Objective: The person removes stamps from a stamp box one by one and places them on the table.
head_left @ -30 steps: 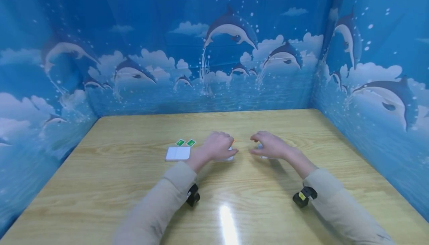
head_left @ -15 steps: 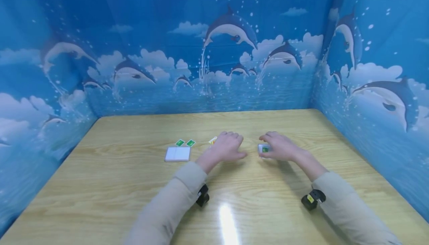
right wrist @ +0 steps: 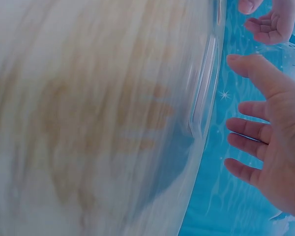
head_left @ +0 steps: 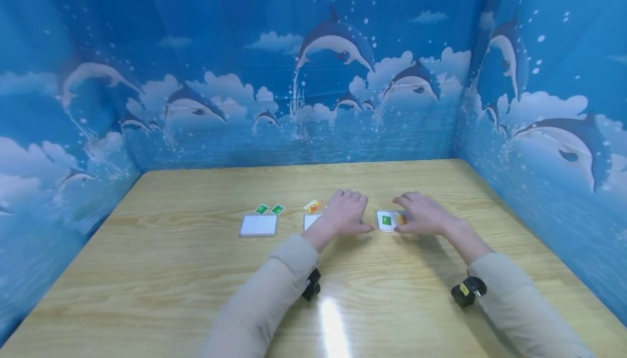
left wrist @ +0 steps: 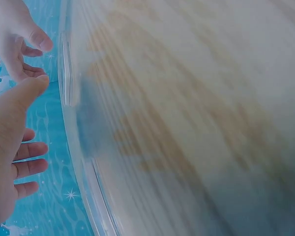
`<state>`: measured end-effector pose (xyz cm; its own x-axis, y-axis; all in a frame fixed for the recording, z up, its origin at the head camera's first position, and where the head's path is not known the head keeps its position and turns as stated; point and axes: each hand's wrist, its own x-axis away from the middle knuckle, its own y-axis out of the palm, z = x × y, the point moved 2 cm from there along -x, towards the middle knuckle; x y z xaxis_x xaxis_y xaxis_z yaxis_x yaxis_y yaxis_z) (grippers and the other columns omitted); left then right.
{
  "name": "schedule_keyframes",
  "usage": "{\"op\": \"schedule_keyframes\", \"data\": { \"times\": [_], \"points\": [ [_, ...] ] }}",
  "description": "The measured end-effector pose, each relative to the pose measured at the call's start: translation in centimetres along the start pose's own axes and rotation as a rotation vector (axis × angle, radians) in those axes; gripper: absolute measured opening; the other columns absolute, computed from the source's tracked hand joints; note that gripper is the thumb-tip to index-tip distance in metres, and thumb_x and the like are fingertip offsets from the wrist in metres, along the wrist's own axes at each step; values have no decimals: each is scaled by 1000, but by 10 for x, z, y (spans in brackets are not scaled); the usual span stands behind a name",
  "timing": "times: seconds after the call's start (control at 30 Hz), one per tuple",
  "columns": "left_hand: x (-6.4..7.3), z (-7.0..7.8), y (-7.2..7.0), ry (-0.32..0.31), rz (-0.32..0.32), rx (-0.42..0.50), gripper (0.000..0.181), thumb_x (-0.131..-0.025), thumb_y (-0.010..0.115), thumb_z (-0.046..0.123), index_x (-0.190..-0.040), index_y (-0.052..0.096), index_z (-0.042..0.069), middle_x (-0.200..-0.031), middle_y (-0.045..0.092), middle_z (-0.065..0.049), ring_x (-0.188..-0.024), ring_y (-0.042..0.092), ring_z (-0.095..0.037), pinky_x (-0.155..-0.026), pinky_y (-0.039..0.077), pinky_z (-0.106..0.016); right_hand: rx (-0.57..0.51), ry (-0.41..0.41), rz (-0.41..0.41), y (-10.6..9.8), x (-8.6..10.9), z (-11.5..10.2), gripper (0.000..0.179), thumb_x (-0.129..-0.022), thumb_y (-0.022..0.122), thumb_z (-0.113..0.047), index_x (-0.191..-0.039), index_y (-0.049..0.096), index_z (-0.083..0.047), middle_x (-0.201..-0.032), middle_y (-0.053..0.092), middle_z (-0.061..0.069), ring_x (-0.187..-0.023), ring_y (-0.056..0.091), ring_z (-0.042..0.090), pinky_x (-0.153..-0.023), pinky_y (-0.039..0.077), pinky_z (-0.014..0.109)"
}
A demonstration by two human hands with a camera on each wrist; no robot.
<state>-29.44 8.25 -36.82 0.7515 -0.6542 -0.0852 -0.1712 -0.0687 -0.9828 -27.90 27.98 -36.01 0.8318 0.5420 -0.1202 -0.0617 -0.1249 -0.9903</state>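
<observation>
My left hand (head_left: 345, 214) is raised over the table, fingers loosely extended and holding nothing. It partly covers a flat white board (head_left: 312, 220), behind which lies a small orange and white picture piece (head_left: 312, 206). My right hand (head_left: 423, 215) hovers beside another flat white board (head_left: 385, 214), which bears a green square (head_left: 387, 220) and an orange picture partly hidden by the thumb. In the left wrist view the left hand (left wrist: 10, 147) has its fingers apart and nothing in them. The right wrist view likewise has the right hand (right wrist: 280, 128) without anything in its grasp.
Farther left on the wooden table (head_left: 196, 282) is a blank white board (head_left: 258, 226) with a faint line down its middle. Two small green pieces, one (head_left: 262, 209) left of the other (head_left: 277, 209), lie behind it. A dolphin-print curtain (head_left: 235, 64) surrounds the table.
Both hands have shifted to the right, the left one farther. The middle board and the orange piece behind it have come into sight, and more of the right board shows.
</observation>
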Motion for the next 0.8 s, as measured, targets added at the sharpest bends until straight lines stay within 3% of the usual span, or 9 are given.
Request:
{"op": "schedule_keyframes", "data": {
  "times": [0.4, 0.8],
  "points": [
    [-14, 16, 2, -37, -71, 6, 74, -78, 50, 71, -123, 49, 13, -120, 53, -2, -111, 46, -18, -95, 35, -35, -10, 15, -36, 4, 6, 8, 74, -69, 76, -40, -121, 53, 7, -111, 55, 21, -98, 53, 35, -83, 44, 50],
    [-22, 27, 7, -45, -86, 71, 71, -76, 54, 70, -121, 51, 14, -111, 54, 1, -99, 45, -15, -88, 36, -31, -42, 27, -83, 8, 10, 18, 73, -69, 75, -37, -123, 52, 6, -111, 55, 20, -97, 53, 34, -82, 44, 50]
  ]
}}
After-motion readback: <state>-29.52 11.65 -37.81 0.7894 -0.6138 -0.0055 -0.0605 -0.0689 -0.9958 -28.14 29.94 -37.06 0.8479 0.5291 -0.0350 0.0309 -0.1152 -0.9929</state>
